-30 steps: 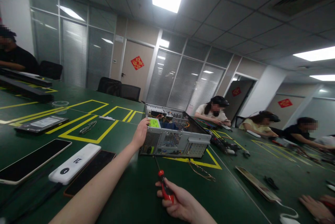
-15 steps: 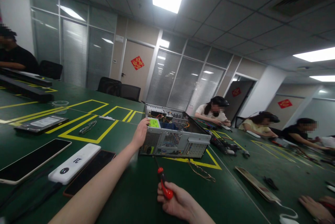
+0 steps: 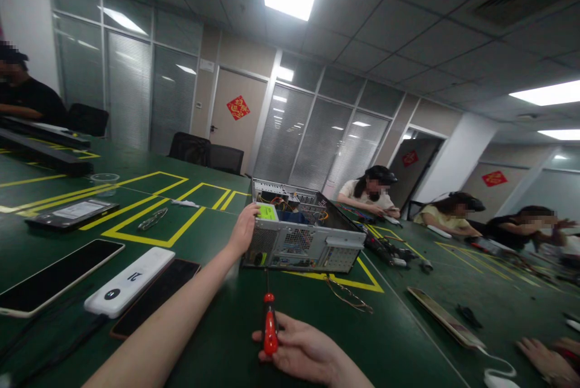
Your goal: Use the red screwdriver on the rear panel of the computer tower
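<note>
An open computer case (image 3: 308,250) lies on the green table, its perforated back panel facing me. My left hand (image 3: 244,228) grips its left corner, fingers bent over the top edge beside a bright green label (image 3: 267,213). Wires and boards show inside. In front of the case, my right hand (image 3: 296,342) is closed around the red and black handle of a screwdriver (image 3: 270,324). Its thin shaft points away from me, with the tip at the lower left edge of the back panel. Whether the tip sits in a screw I cannot tell.
Left of my arm lie a white power bank (image 3: 131,282), phones (image 3: 58,276) and a hard drive (image 3: 70,214). Eyeglasses (image 3: 348,296) rest just right of the screwdriver. Another phone (image 3: 446,318) and a co-worker's hand (image 3: 541,359) are at right. More people sit around the table.
My right hand has shifted slightly left, and the screwdriver has swung from slanted to nearly straight away from me. The left hand and the case stay put.
</note>
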A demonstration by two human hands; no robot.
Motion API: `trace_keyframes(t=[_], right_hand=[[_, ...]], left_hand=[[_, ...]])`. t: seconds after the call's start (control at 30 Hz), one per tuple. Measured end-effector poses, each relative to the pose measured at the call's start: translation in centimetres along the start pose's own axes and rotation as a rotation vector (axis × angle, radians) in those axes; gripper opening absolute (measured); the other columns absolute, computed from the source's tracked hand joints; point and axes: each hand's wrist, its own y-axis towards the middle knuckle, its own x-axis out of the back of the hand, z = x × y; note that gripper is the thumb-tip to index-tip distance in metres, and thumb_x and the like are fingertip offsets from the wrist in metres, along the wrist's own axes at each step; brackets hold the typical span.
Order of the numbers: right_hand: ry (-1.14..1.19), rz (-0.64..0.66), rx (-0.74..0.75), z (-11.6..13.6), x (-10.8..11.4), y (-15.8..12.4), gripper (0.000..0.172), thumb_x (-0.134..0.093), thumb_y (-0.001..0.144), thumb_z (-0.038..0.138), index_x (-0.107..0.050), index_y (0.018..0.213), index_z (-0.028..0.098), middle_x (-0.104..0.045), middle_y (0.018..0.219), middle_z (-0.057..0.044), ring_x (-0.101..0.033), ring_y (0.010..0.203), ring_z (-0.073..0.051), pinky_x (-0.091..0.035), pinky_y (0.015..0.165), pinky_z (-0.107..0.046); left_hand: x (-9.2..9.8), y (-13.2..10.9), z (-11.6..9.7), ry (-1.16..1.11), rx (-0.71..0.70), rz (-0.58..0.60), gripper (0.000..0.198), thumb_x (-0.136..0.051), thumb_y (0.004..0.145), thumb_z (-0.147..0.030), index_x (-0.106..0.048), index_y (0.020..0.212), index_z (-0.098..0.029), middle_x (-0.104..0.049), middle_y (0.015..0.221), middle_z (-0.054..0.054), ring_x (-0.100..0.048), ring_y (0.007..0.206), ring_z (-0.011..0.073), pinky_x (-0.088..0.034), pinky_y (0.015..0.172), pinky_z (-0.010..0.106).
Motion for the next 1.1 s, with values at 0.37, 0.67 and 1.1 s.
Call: trace_keyframes(t=[0.37,0.67,1.1], right_hand=[[0.213,-0.202,-0.159,-0.3,1.4,0.4,0.02,-0.078,0.08,0.022,-0.067,0.095,0.015,-0.071,0.09,-0.008,-0.054,0.057,-0.005,-0.032,0.048,-0.012],[0.053,0.004,-0.108,1.0,-0.6,-0.8,0.043,-0.083,0.07,0.016,-0.066,0.11,0.012,-0.073,0.11,-0.014,-0.073,0.094,-0.022,-0.047,0.076,-0.024],[0.308,-0.286,-0.092,0.8,0.5,0.2,0.021,-0.072,0.089,0.033,-0.068,0.098,0.014,-0.072,0.081,-0.005,-0.052,0.049,-0.003,-0.031,0.043,-0.011]], left_hand=[[0.0,0.0,0.0,-0.001,-0.001,0.001,0.047,-0.027,0.104,-0.051,-0.064,0.106,-0.022,-0.067,0.128,0.011,-0.054,0.135,0.0251,-0.041,0.118,0.048],[0.0,0.0,0.1,0.002,0.01,0.007,0.051,-0.025,0.104,-0.054,-0.064,0.106,-0.022,-0.066,0.128,0.011,-0.054,0.135,0.0249,-0.04,0.119,0.048],[-0.1,-0.1,0.2,0.009,-0.005,-0.002,0.048,-0.026,0.104,-0.051,-0.064,0.109,-0.021,-0.066,0.129,0.011,-0.054,0.135,0.0247,-0.04,0.119,0.048]])
